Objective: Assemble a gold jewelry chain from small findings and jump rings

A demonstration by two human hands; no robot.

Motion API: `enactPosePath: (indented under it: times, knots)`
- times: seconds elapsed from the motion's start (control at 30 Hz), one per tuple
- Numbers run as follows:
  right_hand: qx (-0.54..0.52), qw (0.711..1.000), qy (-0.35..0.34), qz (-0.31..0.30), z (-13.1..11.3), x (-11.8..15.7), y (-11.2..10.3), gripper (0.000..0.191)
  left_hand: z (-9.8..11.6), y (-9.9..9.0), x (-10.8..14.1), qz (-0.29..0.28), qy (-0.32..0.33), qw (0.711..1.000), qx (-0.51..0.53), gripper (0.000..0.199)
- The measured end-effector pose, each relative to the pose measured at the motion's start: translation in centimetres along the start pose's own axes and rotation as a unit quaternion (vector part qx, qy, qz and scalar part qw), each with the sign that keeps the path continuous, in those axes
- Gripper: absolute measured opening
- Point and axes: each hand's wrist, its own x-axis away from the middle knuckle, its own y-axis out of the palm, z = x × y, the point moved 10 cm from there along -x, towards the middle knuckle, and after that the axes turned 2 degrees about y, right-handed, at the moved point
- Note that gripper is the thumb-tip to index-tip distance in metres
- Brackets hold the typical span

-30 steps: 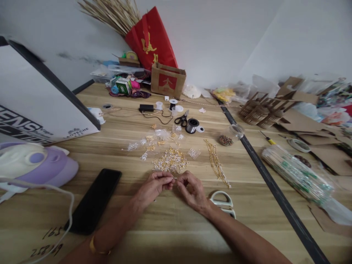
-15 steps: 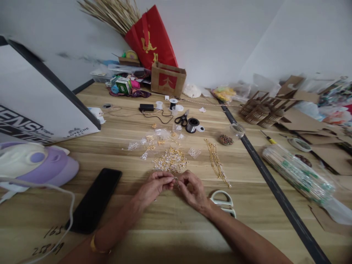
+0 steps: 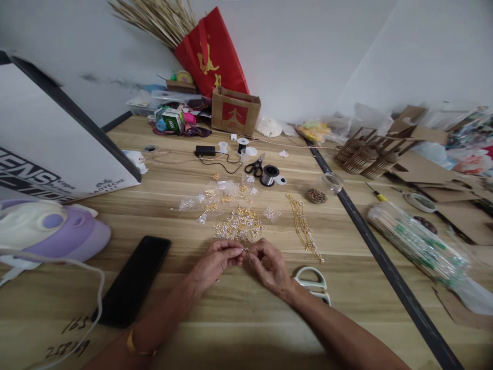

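My left hand and my right hand meet near the middle of the table, fingertips almost touching. Both are closed in a pinch around a tiny shiny piece, too small to name. Just beyond the fingers lies a loose pile of gold and silver jewelry charms. Gold chains are stretched out to the right of it. White-handled scissors rest beside my right wrist, their blades hidden under it.
A black phone and a purple-and-white device with a cable are at left. Behind the pile are small bags of findings, black scissors and a wire spool. Wrapped sticks lie at right.
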Motion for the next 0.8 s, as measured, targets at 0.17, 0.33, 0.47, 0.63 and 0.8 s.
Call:
enactPosePath:
  times: [0.17, 0.33, 0.47, 0.63, 0.8]
  knots:
    - [0.002, 1.0, 0.003, -0.001, 0.15, 0.05, 0.05, 0.009, 0.04, -0.11, -0.09, 0.003, 0.002, 1.0, 0.001, 0.025]
    - [0.001, 1.0, 0.0, -0.002, 0.23, 0.08, 0.09, 0.007, 0.22, -0.09, -0.09, 0.001, 0.01, 1.0, 0.002, 0.025]
    - [-0.002, 1.0, 0.001, 0.001, 0.16, 0.06, -0.01, 0.008, 0.24, -0.09, -0.1, -0.002, 0.012, 1.0, 0.003, 0.024]
    - [0.0, 1.0, 0.004, 0.0, 0.37, 0.14, 0.04, 0.008, 0.16, -0.15, -0.11, 0.001, 0.011, 1.0, 0.009, 0.026]
    - [-0.002, 1.0, 0.006, 0.003, 0.41, 0.15, 0.0, 0.008, 0.1, -0.19, -0.11, 0.005, 0.008, 1.0, 0.009, 0.027]
